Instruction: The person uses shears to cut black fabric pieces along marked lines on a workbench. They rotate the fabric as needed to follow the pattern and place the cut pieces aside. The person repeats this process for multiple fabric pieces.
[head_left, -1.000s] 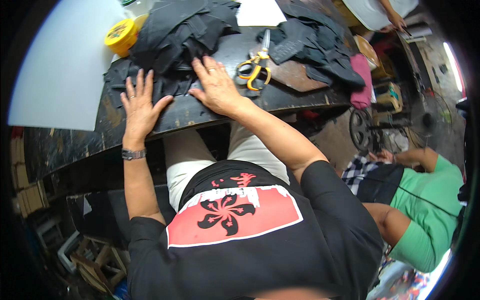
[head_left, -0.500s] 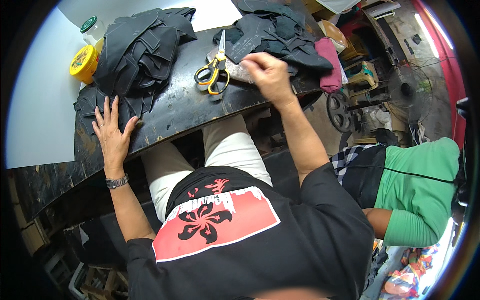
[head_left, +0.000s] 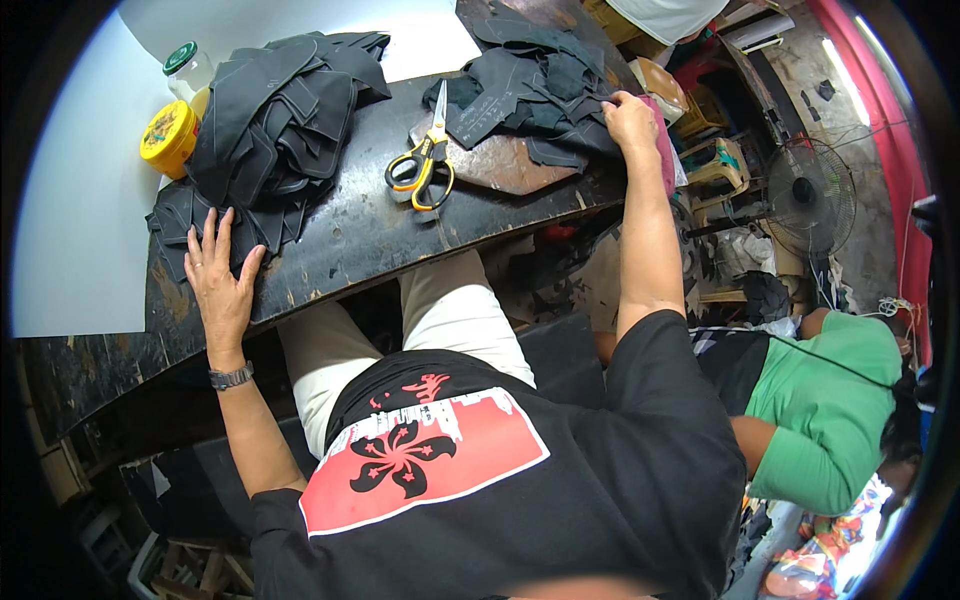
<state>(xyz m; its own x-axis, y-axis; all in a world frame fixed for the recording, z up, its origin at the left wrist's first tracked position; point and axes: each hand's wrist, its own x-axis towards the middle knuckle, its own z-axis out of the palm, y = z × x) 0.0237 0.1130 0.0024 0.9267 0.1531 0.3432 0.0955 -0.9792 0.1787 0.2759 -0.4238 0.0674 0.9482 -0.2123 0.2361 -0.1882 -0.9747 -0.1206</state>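
My left hand (head_left: 218, 285) lies flat with its fingers spread, the fingertips on a low spread of black cut pieces (head_left: 180, 215) at the table's left. Above that spread rises a big heap of black leather-like pieces (head_left: 280, 110). At the right end of a second black heap (head_left: 545, 75), my right hand (head_left: 632, 125) has its fingers closed on the edge of a black piece (head_left: 597, 105); the fingertips are partly hidden. Between the heaps, yellow-and-black scissors (head_left: 425, 165) rest with blades pointing away. One dark piece (head_left: 487, 108) bears pale handwriting.
A yellow tub (head_left: 168, 138) and a green-lidded jar (head_left: 185, 65) stand behind the left heap. Beside my right hand is a maroon bundle (head_left: 664, 150). A standing fan (head_left: 805, 195) and a person in green (head_left: 830, 410) are on the right. The dark table's (head_left: 340, 245) front edge crosses before my legs.
My right hand has moved right, from near the scissors to the right heap's far end, where it grips a black piece. The left hand stays almost in place.
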